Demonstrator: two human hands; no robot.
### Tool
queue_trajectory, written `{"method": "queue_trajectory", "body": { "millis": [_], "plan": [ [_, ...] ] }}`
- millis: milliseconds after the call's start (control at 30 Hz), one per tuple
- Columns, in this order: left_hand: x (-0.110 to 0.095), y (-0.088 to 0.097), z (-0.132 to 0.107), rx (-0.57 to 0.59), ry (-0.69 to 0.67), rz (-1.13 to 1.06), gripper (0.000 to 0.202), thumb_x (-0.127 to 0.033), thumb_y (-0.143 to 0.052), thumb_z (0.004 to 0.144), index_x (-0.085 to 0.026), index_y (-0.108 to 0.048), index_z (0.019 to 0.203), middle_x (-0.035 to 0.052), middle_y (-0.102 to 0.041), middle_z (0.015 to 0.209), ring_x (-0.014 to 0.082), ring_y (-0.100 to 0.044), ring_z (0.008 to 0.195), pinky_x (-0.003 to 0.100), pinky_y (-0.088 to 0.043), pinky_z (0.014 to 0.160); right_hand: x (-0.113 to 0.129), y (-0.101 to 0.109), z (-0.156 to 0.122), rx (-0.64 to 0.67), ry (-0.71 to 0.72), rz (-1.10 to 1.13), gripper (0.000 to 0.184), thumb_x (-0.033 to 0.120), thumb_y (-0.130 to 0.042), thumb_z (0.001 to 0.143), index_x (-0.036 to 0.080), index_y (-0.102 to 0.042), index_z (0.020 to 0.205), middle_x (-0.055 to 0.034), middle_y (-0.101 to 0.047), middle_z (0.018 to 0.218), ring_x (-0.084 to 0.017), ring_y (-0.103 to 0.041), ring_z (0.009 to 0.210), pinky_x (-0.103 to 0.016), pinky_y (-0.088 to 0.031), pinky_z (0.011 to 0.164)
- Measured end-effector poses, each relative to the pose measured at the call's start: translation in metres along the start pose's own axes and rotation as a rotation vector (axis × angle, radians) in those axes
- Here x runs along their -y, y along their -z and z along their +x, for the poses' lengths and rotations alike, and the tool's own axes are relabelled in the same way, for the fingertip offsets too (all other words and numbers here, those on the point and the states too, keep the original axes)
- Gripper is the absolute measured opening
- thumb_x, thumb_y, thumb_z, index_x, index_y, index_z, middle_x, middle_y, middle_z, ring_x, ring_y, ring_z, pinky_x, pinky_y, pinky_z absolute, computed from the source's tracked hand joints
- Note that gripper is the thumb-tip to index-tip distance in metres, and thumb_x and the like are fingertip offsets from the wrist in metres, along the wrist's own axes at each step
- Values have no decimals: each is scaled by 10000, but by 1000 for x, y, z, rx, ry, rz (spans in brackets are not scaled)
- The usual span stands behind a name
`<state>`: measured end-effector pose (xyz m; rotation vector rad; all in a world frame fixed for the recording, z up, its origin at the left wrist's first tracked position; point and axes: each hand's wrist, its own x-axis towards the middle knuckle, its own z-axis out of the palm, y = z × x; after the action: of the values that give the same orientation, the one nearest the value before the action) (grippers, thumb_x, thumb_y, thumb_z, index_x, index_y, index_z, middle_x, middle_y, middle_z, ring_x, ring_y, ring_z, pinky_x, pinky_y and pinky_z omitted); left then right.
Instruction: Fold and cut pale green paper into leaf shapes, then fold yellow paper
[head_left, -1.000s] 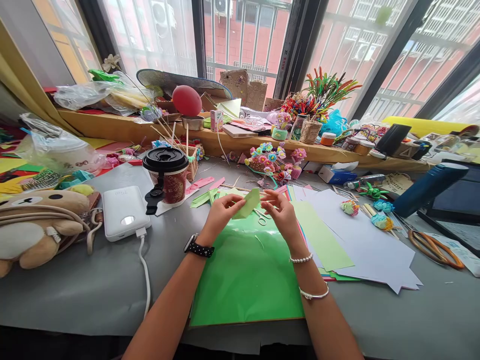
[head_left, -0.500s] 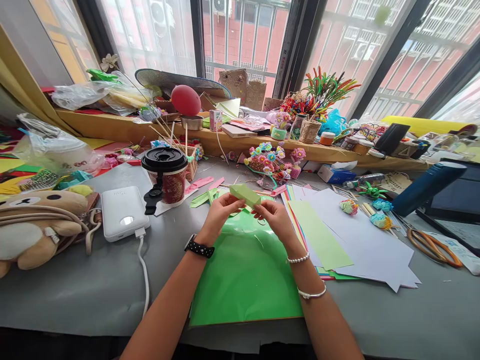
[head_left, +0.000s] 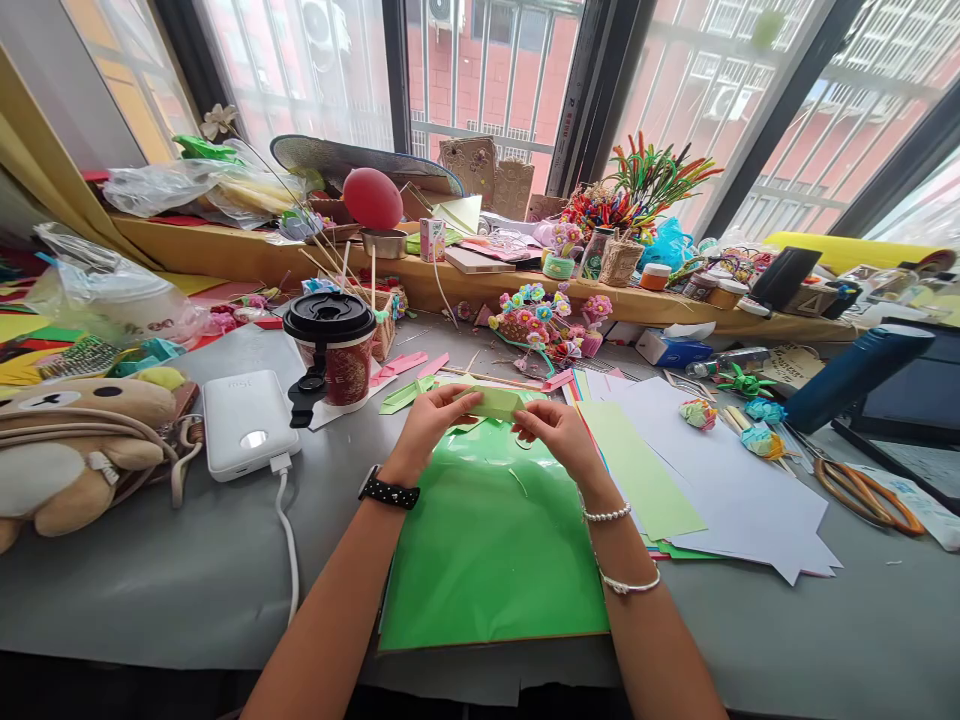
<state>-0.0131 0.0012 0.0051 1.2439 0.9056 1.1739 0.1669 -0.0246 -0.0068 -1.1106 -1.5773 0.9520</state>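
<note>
Left hand and right hand pinch the ends of a folded paper strip above the green sheet — uneven finger pressure (either end) could likely skew the crease or let it spring open

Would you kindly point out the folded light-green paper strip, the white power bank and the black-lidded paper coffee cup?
Folded light-green paper strip (head_left: 495, 402): head view, middle of the strip.
White power bank (head_left: 244, 422): head view, top face.
Black-lidded paper coffee cup (head_left: 330, 318): head view, on the lid.
</note>
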Motion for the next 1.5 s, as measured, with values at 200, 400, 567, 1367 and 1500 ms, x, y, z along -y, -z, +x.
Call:
{"method": "queue_trajectory", "body": {
  "millis": [200, 400, 567, 1367, 1500],
  "plan": [
    [5, -4, 0, -7, -11, 15, 302, -345, -711, 545, -125, -650, 743, 30, -649, 755, 137, -588, 681, 269, -510, 644, -3, -2, 1, -76, 5, 159, 285, 374, -571, 708, 158, -616, 888, -18, -615, 687, -117, -579, 578, -252, -494, 536],
    [5, -6, 0, 21, -54, 61, 320, -349, -708, 544, -132, -661, 774, 39, -660, 772, 146, -585, 682, 276, -517, 629, 1, -1, 1, -102, -26, 224, 333, 365, -592, 685, 154, -611, 941, -38, -639, 761, -121, -596, 579, -257, -503, 529],
    [3, -7, -2, 46, -69, 132, 292, -375, -680, 573, -148, -678, 755, 40, -661, 804, 149, -582, 683, 271, -520, 623, 3, 0, 0, -85, -15, 210, 309, 360, -590, 684, 170, -619, 926, -44, -651, 819, -126, -611, 588, -241, -493, 497],
    [1, -7, -2, 180, 51, 75, 391, -482, -592, 647, -125, -641, 800, 62, -654, 762, 165, -628, 611, 302, -516, 642, -2, -1, 1, -103, 57, 136, 213, 340, -601, 675, 200, -681, 814, -15, -664, 742, -134, -603, 587, -294, -531, 567],
    [1, -7, -2, 173, 73, 46, 323, -427, -642, 620, -129, -644, 746, 42, -649, 737, 165, -627, 663, 312, -506, 706, -3, -1, 1, -98, 57, 123, 189, 325, -599, 680, 206, -683, 800, -16, -670, 741, -138, -610, 576, -298, -530, 582]
  ]
}}
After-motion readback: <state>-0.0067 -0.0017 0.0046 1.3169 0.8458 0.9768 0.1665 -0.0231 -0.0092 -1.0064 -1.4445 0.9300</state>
